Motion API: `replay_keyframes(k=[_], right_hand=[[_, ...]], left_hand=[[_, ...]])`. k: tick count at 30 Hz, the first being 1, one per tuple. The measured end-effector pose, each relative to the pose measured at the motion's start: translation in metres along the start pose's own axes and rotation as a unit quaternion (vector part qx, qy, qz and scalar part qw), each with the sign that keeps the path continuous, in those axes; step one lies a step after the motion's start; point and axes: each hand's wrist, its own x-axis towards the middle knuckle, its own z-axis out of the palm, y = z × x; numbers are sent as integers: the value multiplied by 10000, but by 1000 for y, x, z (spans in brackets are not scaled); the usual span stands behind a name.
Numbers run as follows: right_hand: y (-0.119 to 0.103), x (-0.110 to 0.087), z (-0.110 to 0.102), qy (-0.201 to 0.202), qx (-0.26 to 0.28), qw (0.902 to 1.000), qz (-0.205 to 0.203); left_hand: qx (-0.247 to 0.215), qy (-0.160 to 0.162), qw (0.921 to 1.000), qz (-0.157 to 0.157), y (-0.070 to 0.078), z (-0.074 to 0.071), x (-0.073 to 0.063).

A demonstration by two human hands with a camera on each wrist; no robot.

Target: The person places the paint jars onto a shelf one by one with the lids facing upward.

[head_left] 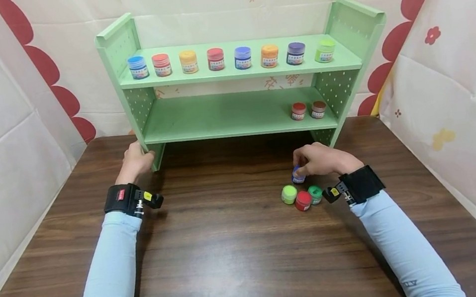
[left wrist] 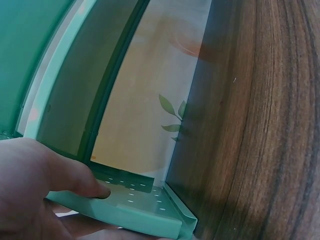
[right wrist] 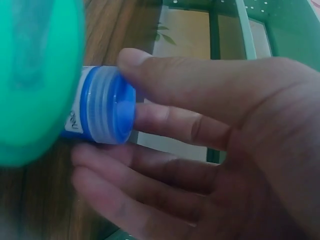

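My left hand point(head_left: 135, 161) grips the lower left side panel of a green two-tier shelf point(head_left: 224, 115); the left wrist view has the thumb point(left wrist: 82, 182) over the panel's edge and fingers beneath. On the table, before the shelf's right end, my right hand point(head_left: 326, 158) pinches a small blue paint jar point(head_left: 298, 175) by its lid. The right wrist view shows the thumb and fingers around that clear-rimmed lid point(right wrist: 107, 105). Close by stand a light green jar point(head_left: 289, 194), a red jar point(head_left: 303, 201) and a dark green jar point(head_left: 315, 194).
Several jars stand in a row along the upper tier point(head_left: 228, 73), from a blue jar point(head_left: 138, 68) to a light green jar point(head_left: 325, 50). On the lower tier's right end are a red jar point(head_left: 298, 111) and a brown jar point(head_left: 318, 110). Printed cloth point(head_left: 457, 64) surrounds the wooden table point(head_left: 215, 252).
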Motion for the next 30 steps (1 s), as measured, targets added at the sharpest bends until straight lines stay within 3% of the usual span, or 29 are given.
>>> replay_keyframes(k=[12, 30], right_hand=[[-1, -1, 2, 59, 64, 9994, -328], [6, -3, -1, 149, 212, 9994, -224]], left_hand=[[-65, -23, 9999, -84, 0, 1, -1], [-76, -51, 9999, -106, 1, 1, 0]])
